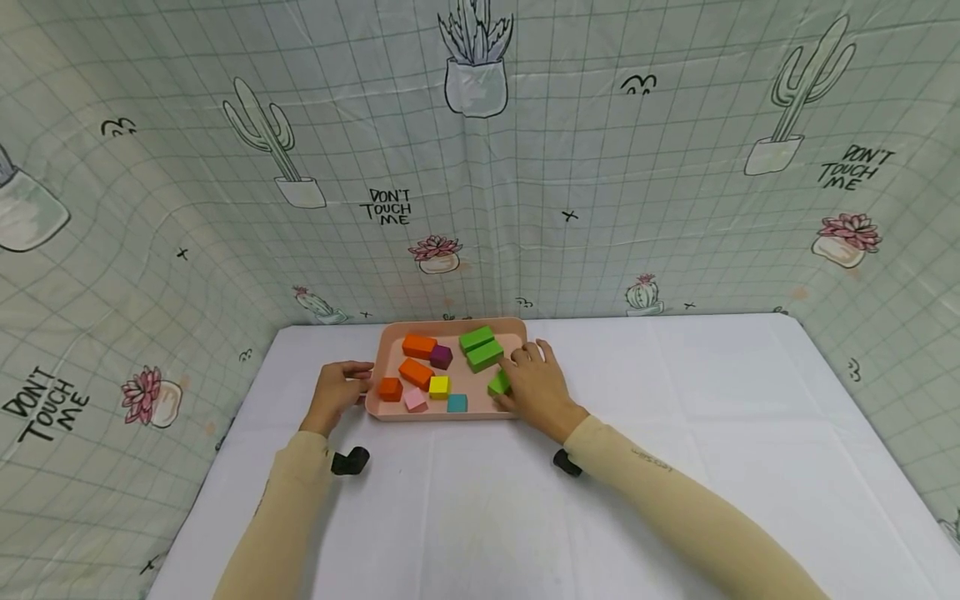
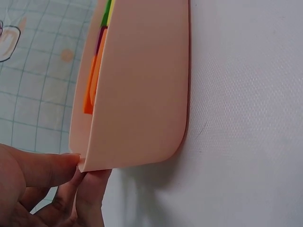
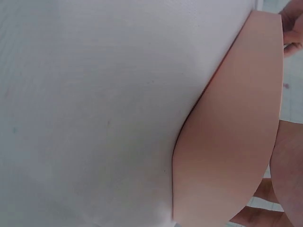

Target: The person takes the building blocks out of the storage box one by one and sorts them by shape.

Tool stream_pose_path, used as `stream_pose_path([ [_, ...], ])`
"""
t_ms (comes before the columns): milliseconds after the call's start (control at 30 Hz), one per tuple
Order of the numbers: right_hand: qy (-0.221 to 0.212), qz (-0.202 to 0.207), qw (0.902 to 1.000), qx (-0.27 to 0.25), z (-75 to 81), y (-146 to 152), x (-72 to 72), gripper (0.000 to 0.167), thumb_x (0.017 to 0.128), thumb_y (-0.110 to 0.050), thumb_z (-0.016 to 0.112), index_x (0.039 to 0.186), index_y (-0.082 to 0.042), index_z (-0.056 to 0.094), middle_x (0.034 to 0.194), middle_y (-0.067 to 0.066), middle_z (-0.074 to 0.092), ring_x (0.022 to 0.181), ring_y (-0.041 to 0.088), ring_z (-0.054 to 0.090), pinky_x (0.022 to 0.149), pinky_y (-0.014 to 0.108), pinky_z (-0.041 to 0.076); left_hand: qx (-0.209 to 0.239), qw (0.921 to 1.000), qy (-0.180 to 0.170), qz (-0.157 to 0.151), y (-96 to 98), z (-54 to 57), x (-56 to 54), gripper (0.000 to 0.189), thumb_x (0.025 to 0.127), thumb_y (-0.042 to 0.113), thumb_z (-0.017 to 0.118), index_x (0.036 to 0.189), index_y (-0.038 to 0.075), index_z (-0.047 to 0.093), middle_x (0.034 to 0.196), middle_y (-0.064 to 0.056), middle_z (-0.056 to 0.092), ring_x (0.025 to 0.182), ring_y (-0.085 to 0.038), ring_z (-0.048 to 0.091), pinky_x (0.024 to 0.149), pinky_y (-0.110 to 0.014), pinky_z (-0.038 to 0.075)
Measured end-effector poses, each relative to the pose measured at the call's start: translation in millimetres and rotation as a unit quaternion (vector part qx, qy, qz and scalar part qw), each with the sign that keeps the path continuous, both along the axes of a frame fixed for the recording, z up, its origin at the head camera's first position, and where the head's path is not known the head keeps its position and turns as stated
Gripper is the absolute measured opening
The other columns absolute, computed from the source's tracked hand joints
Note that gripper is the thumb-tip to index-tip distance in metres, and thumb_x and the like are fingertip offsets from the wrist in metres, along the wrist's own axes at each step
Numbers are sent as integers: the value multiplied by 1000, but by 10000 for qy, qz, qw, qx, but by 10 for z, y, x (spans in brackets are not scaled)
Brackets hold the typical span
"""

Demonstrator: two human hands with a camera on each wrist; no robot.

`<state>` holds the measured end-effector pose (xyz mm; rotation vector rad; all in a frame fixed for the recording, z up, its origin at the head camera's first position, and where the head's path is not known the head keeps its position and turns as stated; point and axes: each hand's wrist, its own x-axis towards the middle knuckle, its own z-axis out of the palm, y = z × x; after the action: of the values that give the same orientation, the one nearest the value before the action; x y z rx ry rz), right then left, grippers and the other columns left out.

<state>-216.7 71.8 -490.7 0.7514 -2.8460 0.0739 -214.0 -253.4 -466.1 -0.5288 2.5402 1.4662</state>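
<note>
A shallow pink tray holds several coloured blocks. At its left end, my left hand pinches the rim, thumb on top and fingers against the outer wall, as the left wrist view shows. My right hand reaches over the tray's right end. Its thumb and index finger lie on either side of a green block, which the hand partly covers. In the right wrist view the tray wall hides the block and the fingertips. Two more green blocks lie side by side farther back in the tray.
On the tray's left half sit orange blocks, a purple block, a yellow block, a pink block and a blue block. A white table lies beneath; a cactus-print cloth hangs behind.
</note>
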Motion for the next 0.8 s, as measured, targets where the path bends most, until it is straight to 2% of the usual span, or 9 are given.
stream_pose_path([
  [233,-64,-43,10000,-60,15,-10,10,55,89,-48,83,121,-5,73,118,17,70,123,37,58,118,56,36,6,10000,74,-44,9,-14,-4,40,101,-3,58,140,-11,60,128,-28,61,106,-34,65,85,-32,63],
  [533,-349,-63,9991,-220,21,-33,17,49,91,-42,83,124,-8,72,117,15,70,127,36,55,119,55,35,-89,9998,172,-9,11,-19,34,38,101,-3,57,138,-11,62,128,-30,62,105,-36,65,84,-33,63],
  [667,-221,60,9989,-399,55,5,29,47,92,-38,81,126,-8,71,119,13,69,126,37,56,118,54,36,-93,9998,184,-32,17,-7,40,38,101,-3,58,138,-11,62,127,-30,62,104,-36,66,83,-32,63],
  [800,68,165,9974,-704,120,79,40,43,90,-35,82,122,-9,72,116,11,70,122,36,57,115,54,38,-88,9998,172,-61,23,6,40,38,101,-3,58,139,-11,62,128,-30,62,105,-36,66,84,-34,63],
])
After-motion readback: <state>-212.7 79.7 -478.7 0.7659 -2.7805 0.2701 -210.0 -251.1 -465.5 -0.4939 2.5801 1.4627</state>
